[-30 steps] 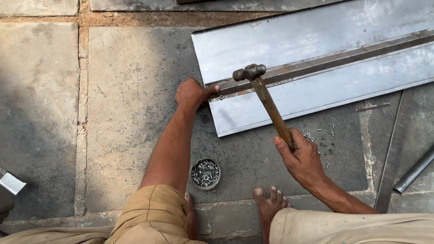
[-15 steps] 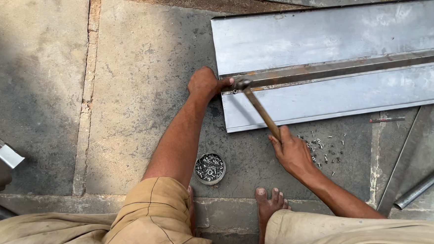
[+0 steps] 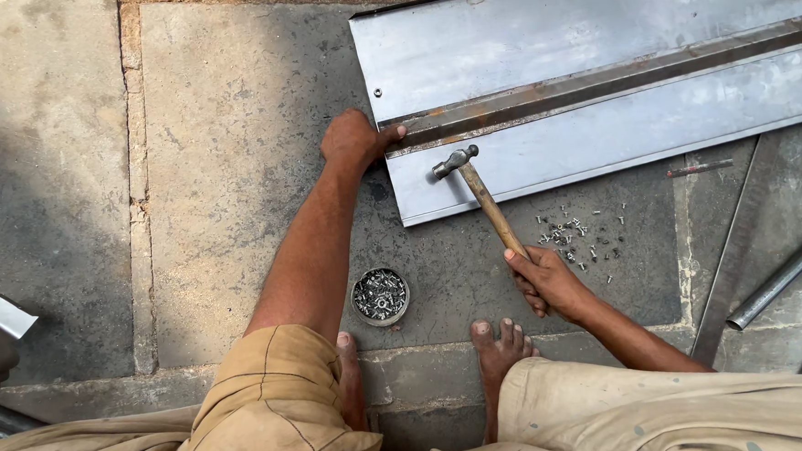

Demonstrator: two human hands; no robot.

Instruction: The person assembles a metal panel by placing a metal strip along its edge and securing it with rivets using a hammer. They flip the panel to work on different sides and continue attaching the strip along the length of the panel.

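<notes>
the right hand point(image 3: 543, 280) is wrapped tight around the lower end of a wooden-handled hammer point(image 3: 480, 197), whose metal head hangs just over the near edge of the long sheet-metal panel point(image 3: 598, 142) on the stone floor point(image 3: 231, 125). the left hand point(image 3: 353, 138) is pressed against the panel's left end where a rusty steel bar point(image 3: 613, 77) runs along it; its fingers curl in at the bar's tip, but whatever they may pinch is too small to tell. the panel and bar run off the right edge. a small round tin of rivets point(image 3: 380, 296) sits between the knees, with loose rivets point(image 3: 580, 234) scattered near the right hand. pipes point(image 3: 783, 274) at the right are cut off, and a grey metal piece point(image 3: 3, 315) at the left is only partly seen.
</notes>
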